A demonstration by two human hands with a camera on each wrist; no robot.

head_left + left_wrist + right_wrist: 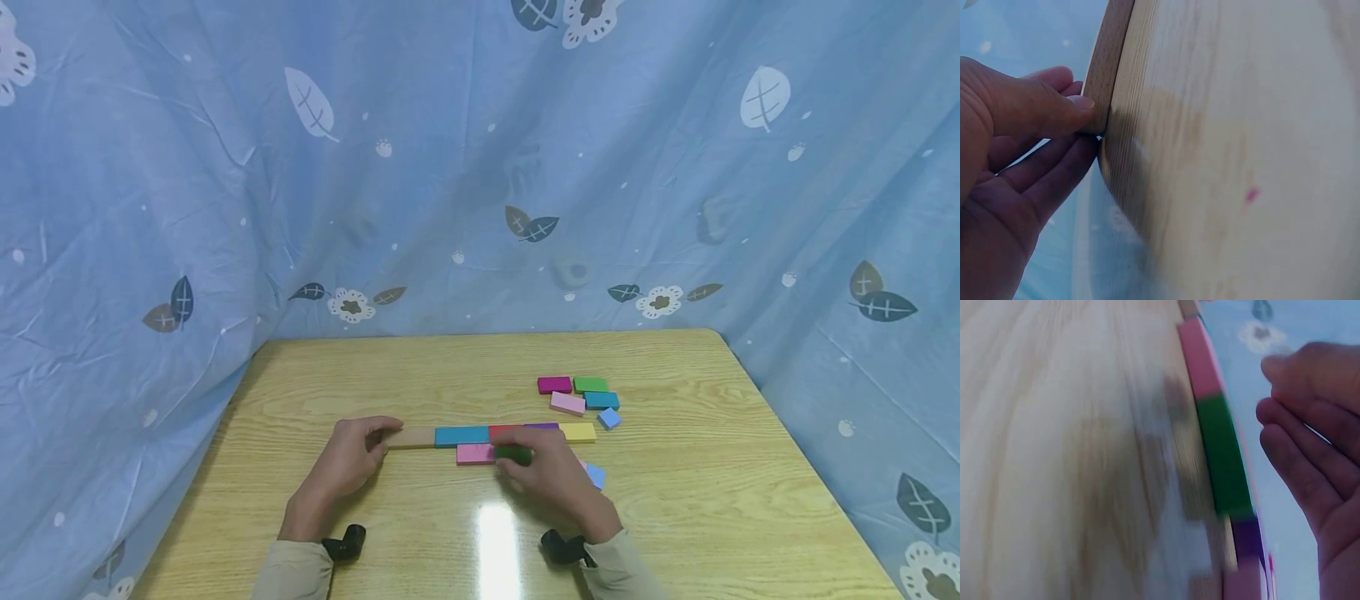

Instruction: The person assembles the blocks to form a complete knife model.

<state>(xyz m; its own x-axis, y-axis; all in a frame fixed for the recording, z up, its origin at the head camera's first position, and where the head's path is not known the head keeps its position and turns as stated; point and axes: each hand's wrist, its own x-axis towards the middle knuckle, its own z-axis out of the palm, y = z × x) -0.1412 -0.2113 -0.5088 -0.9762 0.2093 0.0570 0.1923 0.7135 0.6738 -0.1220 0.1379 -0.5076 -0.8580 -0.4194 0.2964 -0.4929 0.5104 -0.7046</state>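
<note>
My left hand (348,458) pinches the free end of a plain wooden block (412,437); in the left wrist view its thumb (1075,112) lies on the block's face. That block begins a row that runs right with a blue block (461,437), a red block (506,431), a purple block (543,426) and a yellow block (577,432). In front lie a pink block (476,454) and a green block (1225,456), end to end. Over these hovers my right hand (551,467), fingers loosely bent and apart from the green block in the right wrist view.
Behind the row's right end lie a magenta block (555,385), a green one, a light pink block (567,403), a blue block (602,401) and a small blue cube (609,417). A light blue block (595,476) shows beside my right hand. A patterned curtain (450,167) surrounds the wooden table (712,500).
</note>
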